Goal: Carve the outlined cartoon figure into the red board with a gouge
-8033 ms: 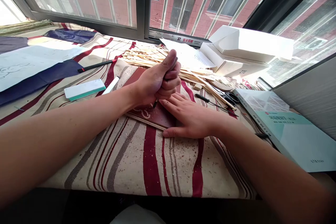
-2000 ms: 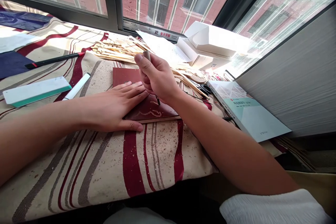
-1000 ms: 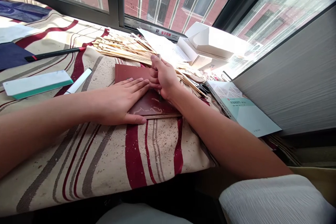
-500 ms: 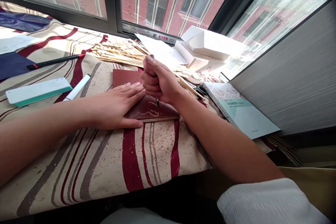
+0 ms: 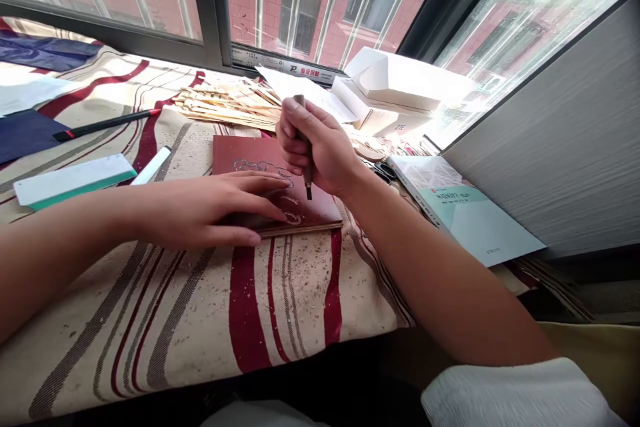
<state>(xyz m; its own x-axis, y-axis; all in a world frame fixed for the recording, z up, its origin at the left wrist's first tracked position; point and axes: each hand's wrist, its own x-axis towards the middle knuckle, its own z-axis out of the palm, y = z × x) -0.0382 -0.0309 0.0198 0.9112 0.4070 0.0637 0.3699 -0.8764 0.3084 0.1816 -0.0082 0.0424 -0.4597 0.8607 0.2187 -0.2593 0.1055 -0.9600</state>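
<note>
Reddish-brown, the marked board (image 5: 320,210) lies beneath the left hand (image 5: 210,210), whose fingers are spread open and grip nothing; from where I stand I can't tell whether they press on it. Just to their right, the right hand (image 5: 323,147) has its fingers curled tight around a slim tool (image 5: 307,177), dark tip pointing down over the board, with pale wooden strips (image 5: 230,105) beyond them.

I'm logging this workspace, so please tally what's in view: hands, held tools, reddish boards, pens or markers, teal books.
Hands: 2 (left hand, right hand)
Held tool: 1
Reddish board: 1
Pens or markers: 2 (dark pen, white marker)
Teal book: 1
Total: 7
</note>
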